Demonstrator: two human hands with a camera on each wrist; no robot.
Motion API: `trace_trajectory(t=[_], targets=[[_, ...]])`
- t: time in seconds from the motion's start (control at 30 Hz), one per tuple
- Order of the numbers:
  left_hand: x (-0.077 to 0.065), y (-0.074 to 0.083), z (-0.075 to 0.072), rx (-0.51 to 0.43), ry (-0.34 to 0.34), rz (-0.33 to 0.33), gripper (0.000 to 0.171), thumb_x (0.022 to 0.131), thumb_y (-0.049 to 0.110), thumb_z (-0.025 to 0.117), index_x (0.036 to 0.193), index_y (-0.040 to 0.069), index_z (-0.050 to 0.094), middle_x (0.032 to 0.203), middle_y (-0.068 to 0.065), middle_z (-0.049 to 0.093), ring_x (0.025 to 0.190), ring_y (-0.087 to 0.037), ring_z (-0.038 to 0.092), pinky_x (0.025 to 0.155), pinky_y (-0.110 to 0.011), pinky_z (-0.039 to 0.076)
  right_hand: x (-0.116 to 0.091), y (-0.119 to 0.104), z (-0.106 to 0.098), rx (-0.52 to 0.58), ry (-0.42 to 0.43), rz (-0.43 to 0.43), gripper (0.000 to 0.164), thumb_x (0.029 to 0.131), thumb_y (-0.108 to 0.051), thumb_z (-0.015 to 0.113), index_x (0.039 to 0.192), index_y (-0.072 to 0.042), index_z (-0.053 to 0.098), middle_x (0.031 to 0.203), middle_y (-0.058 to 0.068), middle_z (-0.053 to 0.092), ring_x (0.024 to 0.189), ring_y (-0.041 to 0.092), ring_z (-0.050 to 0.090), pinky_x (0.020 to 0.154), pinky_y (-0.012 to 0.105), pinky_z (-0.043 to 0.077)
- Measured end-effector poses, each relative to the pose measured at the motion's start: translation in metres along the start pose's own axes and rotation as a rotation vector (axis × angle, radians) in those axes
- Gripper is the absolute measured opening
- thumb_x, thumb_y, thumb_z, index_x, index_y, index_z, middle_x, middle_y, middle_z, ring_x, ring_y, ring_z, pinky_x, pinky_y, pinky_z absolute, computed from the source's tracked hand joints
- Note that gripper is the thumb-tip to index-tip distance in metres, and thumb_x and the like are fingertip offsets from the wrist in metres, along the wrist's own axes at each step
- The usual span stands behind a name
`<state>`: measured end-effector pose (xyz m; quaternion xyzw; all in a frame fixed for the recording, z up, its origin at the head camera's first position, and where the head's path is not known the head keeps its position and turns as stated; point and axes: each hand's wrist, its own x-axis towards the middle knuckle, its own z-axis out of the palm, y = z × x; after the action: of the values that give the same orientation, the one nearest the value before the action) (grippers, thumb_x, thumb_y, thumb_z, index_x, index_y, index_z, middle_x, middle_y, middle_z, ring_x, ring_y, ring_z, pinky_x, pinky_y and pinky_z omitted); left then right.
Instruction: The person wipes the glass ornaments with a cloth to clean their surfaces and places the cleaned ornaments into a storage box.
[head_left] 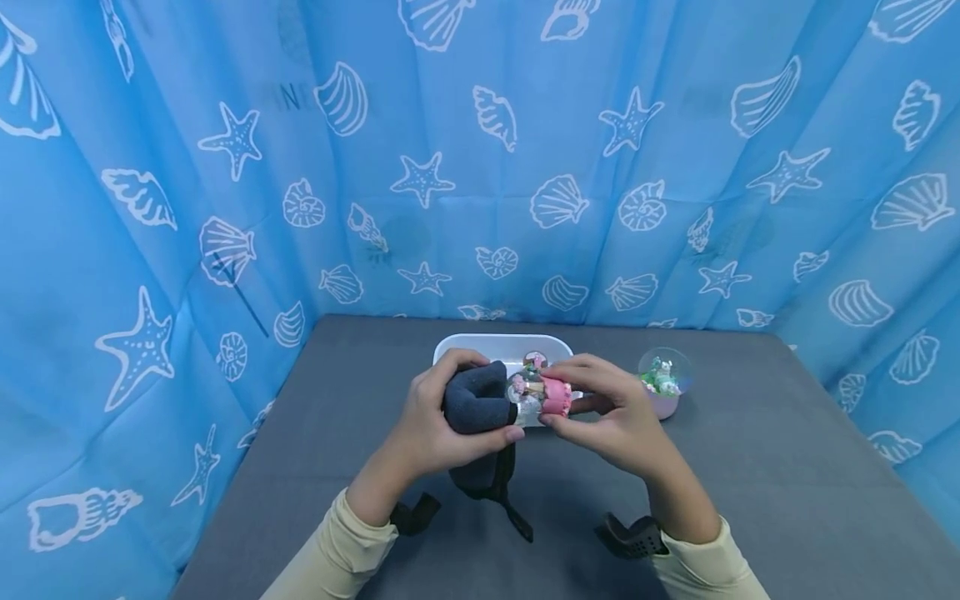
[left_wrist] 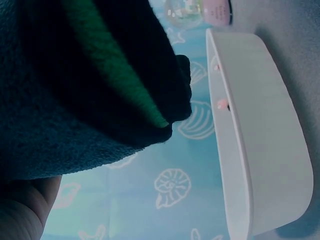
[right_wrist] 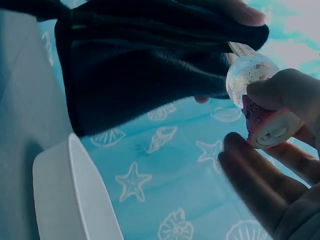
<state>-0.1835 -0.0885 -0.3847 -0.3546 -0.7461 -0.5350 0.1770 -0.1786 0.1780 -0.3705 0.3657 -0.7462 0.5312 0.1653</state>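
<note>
My left hand (head_left: pixel 431 417) grips a dark blue fuzzy cloth pouch (head_left: pixel 474 408), its thumb stretched along the lower edge. A dark cord hangs beneath the pouch, and a green strip shows on the cloth (left_wrist: pixel 107 65) in the left wrist view. Between thumb and fingers, my right hand (head_left: pixel 622 412) pinches a small snow globe (head_left: pixel 557 397) with a pink base. Its clear ball (right_wrist: pixel 250 75) points left, close against the pouch's edge; a pale tag or strip shows there. Whether the ball touches the cloth, I cannot tell.
Behind the hands stands a white tray (head_left: pixel 487 342) holding a small pink-and-white item (head_left: pixel 535 360). A larger snow globe (head_left: pixel 663 383) with a pinkish base stands right of it on the grey table (head_left: pixel 750 433). A blue shell-patterned curtain (head_left: pixel 480 200) hangs around the table.
</note>
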Motion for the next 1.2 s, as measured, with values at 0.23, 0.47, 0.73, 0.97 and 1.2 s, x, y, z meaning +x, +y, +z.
trace_trajectory(t=[0.23,0.47,0.73,0.97,1.2], targets=[[0.003,0.000,-0.003,0.005,0.007,0.024,0.069,0.081,0.041,0.092,0.135,0.017,0.055,0.121,-0.002,0.069,0.103,-0.015,0.070,0.088,-0.035,0.063,0.012,-0.002,0.007,-0.017,-0.075,-0.039,0.049,0.078,0.013,0.086,0.124,-0.001,0.076,0.124,0.015,0.072,0.108,0.012,0.069,0.087,0.026,0.063],[0.002,-0.001,-0.002,-0.010,0.019,0.082,0.067,0.085,0.048,0.087,0.133,0.014,0.056,0.118,-0.004,0.071,0.100,-0.014,0.072,0.086,-0.034,0.063,0.009,-0.003,0.012,0.053,-0.122,-0.013,0.053,0.077,0.013,0.087,0.126,-0.001,0.074,0.118,0.012,0.076,0.097,0.013,0.075,0.080,0.030,0.065],[0.003,0.002,-0.002,-0.024,0.066,0.183,0.069,0.079,0.044,0.093,0.129,0.010,0.059,0.113,-0.007,0.071,0.095,-0.015,0.071,0.083,-0.033,0.063,0.010,0.002,0.015,0.174,-0.178,0.066,0.050,0.082,0.010,0.085,0.129,0.002,0.071,0.117,0.003,0.077,0.093,0.015,0.077,0.069,0.034,0.065],[0.003,0.001,0.000,-0.049,0.027,0.162,0.072,0.074,0.032,0.098,0.130,0.011,0.059,0.115,-0.007,0.071,0.099,-0.017,0.073,0.086,-0.035,0.064,0.010,0.002,0.013,0.256,-0.210,0.142,0.041,0.091,0.008,0.077,0.130,0.006,0.067,0.108,0.000,0.075,0.079,0.017,0.075,0.059,0.037,0.063],[0.000,-0.004,0.001,-0.063,0.025,0.170,0.071,0.075,0.032,0.098,0.131,0.011,0.059,0.114,-0.007,0.071,0.097,-0.017,0.073,0.084,-0.034,0.064,0.011,-0.003,0.019,0.196,-0.212,0.209,0.024,0.100,0.002,0.068,0.124,-0.002,0.069,0.088,0.007,0.072,0.063,0.017,0.067,0.050,0.035,0.058]])
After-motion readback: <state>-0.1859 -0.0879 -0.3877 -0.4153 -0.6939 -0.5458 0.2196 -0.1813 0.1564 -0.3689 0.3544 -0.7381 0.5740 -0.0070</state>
